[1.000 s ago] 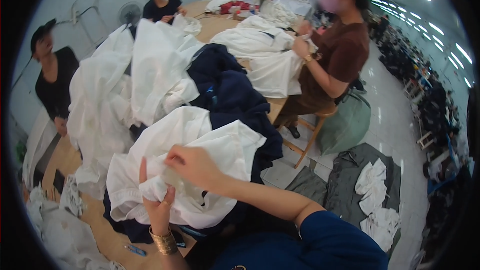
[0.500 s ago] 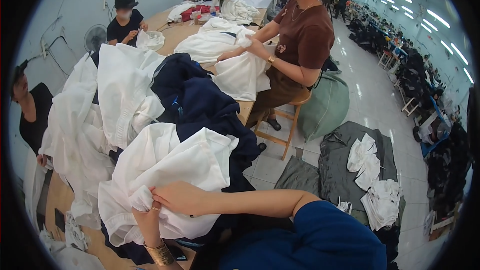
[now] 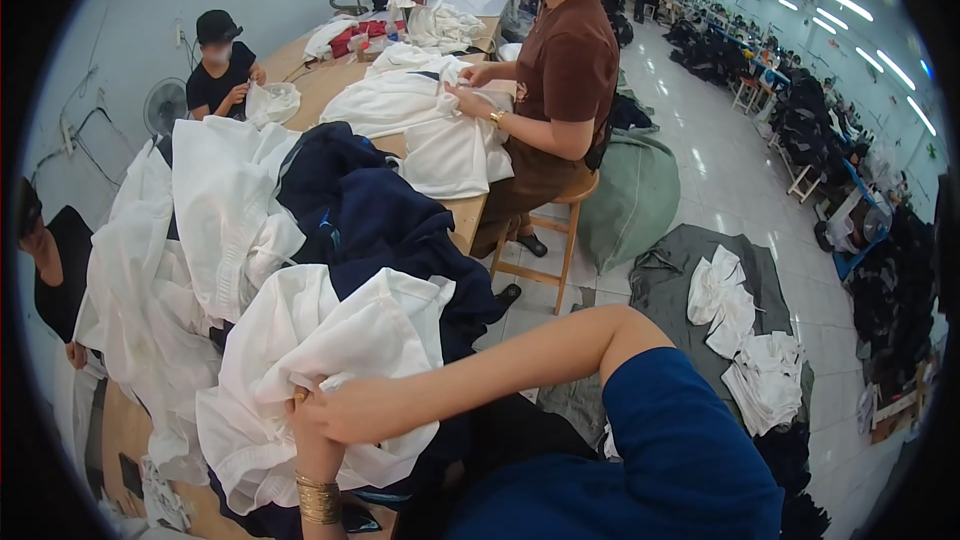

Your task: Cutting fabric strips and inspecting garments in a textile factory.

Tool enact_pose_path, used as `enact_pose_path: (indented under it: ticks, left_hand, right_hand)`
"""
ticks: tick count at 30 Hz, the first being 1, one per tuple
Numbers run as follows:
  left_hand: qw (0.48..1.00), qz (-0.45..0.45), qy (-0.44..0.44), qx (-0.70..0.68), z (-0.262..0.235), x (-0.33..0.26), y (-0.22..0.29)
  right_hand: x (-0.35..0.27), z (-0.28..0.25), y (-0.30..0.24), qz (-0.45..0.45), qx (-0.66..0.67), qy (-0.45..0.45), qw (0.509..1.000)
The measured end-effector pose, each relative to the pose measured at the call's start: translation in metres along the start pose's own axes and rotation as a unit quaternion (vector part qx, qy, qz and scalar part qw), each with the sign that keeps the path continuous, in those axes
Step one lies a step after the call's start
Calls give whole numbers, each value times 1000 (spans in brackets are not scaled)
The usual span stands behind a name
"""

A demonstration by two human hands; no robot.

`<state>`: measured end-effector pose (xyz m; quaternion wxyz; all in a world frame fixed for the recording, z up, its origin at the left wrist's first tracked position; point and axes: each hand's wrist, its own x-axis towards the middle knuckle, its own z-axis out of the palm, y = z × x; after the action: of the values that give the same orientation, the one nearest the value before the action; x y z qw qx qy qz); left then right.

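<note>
A white cloth garment [image 3: 390,325] lies bunched in front of me, on top of navy blue cloth [image 3: 395,215]. My left hand [image 3: 308,412], with a gold cuff at its wrist and a ring, is closed on a fold of it. Reaching across from the right, my right hand [image 3: 355,410] pinches the same fold close beside the left one. The two hands overlap, so the fingertips and the bit of cloth between them are mostly hidden.
More white garments [image 3: 140,290] are heaped at the left on a wooden table [image 3: 465,220]. A co-worker in brown [image 3: 565,70] sits at its right side on a wooden stool [image 3: 560,265]. Two other people are along the left. White pieces [image 3: 765,380] lie on grey cloth on the floor.
My right elbow has risen, and both hands have shifted slightly along the garment, with the gripped fold now tucked lower between them. The co-worker in brown has brought both hands together over white cloth.
</note>
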<state>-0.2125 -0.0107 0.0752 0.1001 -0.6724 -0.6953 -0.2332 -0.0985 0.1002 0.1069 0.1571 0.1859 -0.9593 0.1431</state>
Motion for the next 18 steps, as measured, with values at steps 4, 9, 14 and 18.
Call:
enact_pose_path:
  ticks: [4, 9, 14, 18]
  left_hand:
    - [986, -93, -129, 53, -6, 1, -1]
    - [985, -85, -145, 27, -22, 12, 8]
    - [885, -184, -323, -280, -48, 20, -35]
    - [776, -299, -438, -342, -66, 34, -49]
  right_hand:
    - [-7, -7, 10, 52, 54, 23, 997]
    - [-10, 6, 10, 23, 37, 95, 995]
    - [-6, 9, 12, 44, 17, 101, 994]
    - [-3, 17, 13, 71, -42, 95, 992]
